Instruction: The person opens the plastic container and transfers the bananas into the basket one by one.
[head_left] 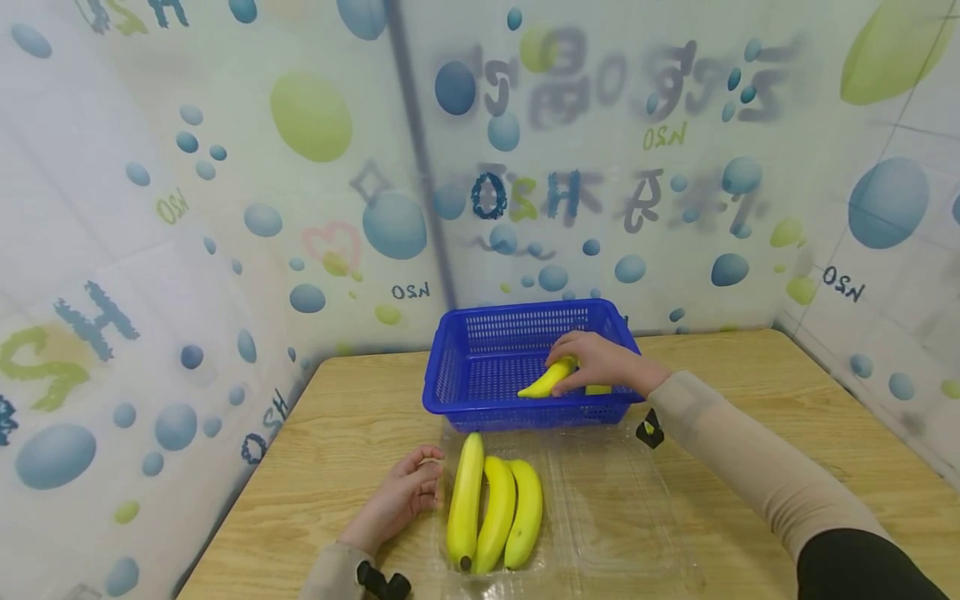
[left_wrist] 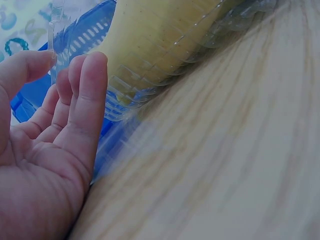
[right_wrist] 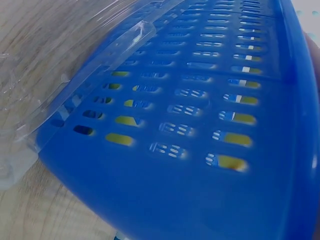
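My right hand (head_left: 600,362) grips a yellow banana (head_left: 551,379) inside the blue basket (head_left: 438,400), its tip pointing to the left. Another yellow piece (head_left: 597,389) shows below that hand, and yellow shows through the slots of the basket wall (right_wrist: 165,200) in the right wrist view. Three bananas (head_left: 495,512) lie side by side in the left half of a clear plastic container (head_left: 622,517) in front of the basket. At the container's left edge is my left hand (head_left: 401,496), its fingers nearly straight and the thumb tip at the plastic rim (left_wrist: 51,30).
All this stands on a wooden table (head_left: 367,392). Behind it hangs a pale curtain (head_left: 337,208) printed with blue and green dots. The container's right half lies flat beside the bananas, and its edge meets the basket's front wall.
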